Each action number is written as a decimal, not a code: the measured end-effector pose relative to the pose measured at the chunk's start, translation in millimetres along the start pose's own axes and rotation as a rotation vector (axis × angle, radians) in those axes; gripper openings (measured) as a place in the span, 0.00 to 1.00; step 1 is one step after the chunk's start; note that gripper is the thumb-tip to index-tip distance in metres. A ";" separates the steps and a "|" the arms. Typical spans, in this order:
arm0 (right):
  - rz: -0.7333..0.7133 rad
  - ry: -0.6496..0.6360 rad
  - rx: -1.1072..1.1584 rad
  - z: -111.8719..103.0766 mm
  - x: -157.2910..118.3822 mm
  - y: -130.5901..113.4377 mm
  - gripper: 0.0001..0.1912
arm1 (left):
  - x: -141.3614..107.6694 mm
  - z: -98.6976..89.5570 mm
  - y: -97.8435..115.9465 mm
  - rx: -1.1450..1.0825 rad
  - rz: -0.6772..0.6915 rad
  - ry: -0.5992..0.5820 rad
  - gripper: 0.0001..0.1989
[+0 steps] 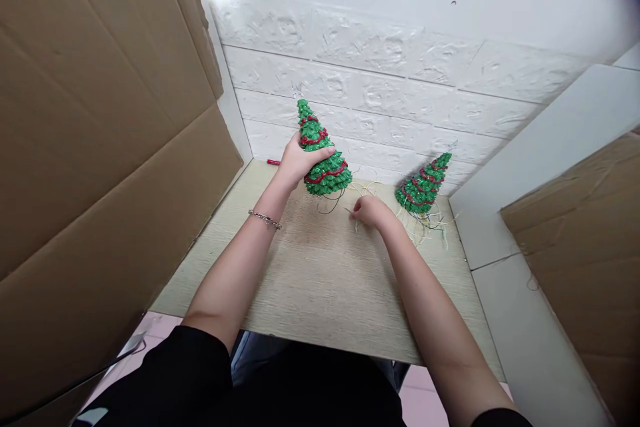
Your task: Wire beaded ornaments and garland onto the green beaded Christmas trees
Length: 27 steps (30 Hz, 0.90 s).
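Observation:
My left hand is wrapped round a small green Christmas tree with red garlands and a clear star on top. The tree leans to the left, lifted off the table, and dark wires hang from its underside. To the right of its base, my right hand is closed in a pinch near the table top. Thin pale strands stick out by its fingertips; whether they are wires or string I cannot tell. A second, similar tree leans at the right, with pale and green wires around its base.
A wooden table carries the work, backed by a white brick-pattern wall. Behind my left hand lies a small red object. Cardboard stands on the left and on the right. More pale strands lie near the wall.

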State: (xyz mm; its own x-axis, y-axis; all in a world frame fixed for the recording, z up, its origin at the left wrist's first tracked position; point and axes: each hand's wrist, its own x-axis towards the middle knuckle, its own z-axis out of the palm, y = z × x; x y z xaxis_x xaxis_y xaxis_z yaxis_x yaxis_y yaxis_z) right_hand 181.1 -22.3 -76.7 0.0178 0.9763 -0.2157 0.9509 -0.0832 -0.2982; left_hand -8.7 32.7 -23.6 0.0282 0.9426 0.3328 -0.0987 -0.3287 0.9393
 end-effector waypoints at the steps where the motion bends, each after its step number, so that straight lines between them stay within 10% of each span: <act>1: 0.003 -0.020 -0.027 0.6 0.2 -0.1 0.06 | -0.7 0.3 0.2 0.010 -0.003 -0.020 0.32; 9: -0.027 0.004 -0.055 -5.7 -5.7 -3.0 0.06 | -12.8 4.3 11.7 0.063 -0.088 -0.224 0.39; 19: -0.029 0.485 0.260 -41.1 -11.8 17.0 0.12 | -26.1 6.2 24.7 0.071 -0.270 -0.706 0.27; 27: -0.365 0.811 1.109 -50.4 -21.0 -2.0 0.14 | -26.0 5.8 22.7 -0.054 -0.279 -0.915 0.28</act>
State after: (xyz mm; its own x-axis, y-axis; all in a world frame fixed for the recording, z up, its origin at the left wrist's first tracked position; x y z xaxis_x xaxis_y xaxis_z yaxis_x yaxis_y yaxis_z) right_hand 194.4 -32.5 -24.8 0.3580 0.7873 0.5020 0.2158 0.4533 -0.8648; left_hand -5.9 0.3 -10.4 0.8215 0.5675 0.0553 -0.0160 -0.0740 0.9971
